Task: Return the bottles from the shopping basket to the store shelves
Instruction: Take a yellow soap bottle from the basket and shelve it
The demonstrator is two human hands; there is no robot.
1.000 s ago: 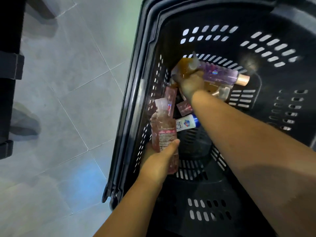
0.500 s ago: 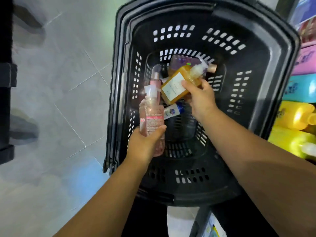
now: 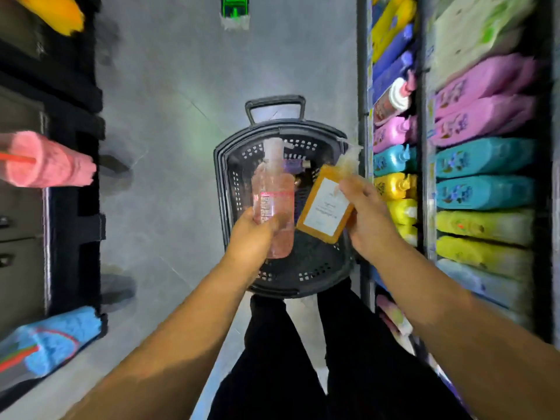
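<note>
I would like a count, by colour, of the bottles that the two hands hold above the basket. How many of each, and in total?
Pink bottle, in the left hand: 1
Amber bottle, in the right hand: 1
Total: 2
A purple thing shows inside the basket, too blurred to count as a bottle.

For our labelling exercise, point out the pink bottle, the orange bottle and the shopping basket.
pink bottle [image 3: 274, 204]: head view, on its clear pink body.
orange bottle [image 3: 325, 207]: head view, on its white label.
shopping basket [image 3: 220, 183]: head view, on its left rim.
</note>
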